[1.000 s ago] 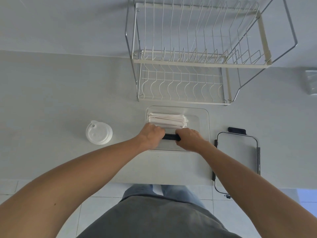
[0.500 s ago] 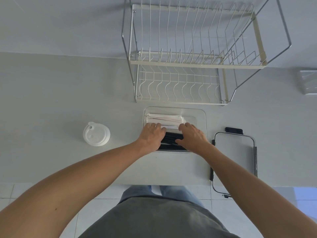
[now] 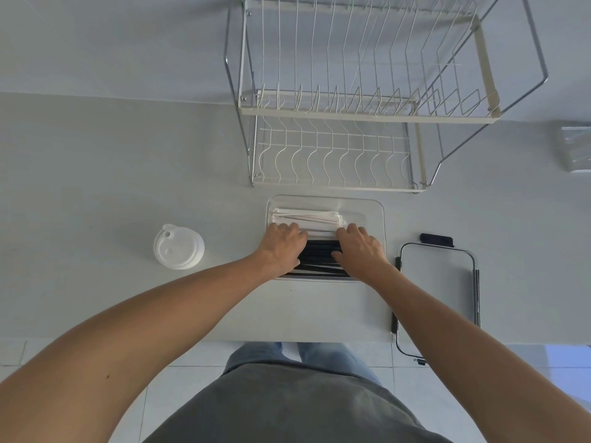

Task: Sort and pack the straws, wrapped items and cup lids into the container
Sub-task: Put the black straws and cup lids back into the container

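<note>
A clear plastic container [image 3: 374,212] sits on the counter in front of me. White wrapped items [image 3: 313,219] lie along its far side, and black straws [image 3: 319,257] lie across its near side. My left hand [image 3: 283,251] rests on the left ends of the straws with fingers laid flat. My right hand [image 3: 359,251] presses the right ends in the same way. A stack of white cup lids [image 3: 178,247] stands on the counter, left of the container.
The container's clip-lock lid [image 3: 438,282] lies to the right, overhanging the counter edge. A two-tier wire dish rack [image 3: 351,103] stands right behind the container. A clear object [image 3: 575,148] sits at the far right.
Both hands gripped the bundle of black straws a second ago. The straws now lie spread in the container, and both hands have opened and moved apart over their ends.
</note>
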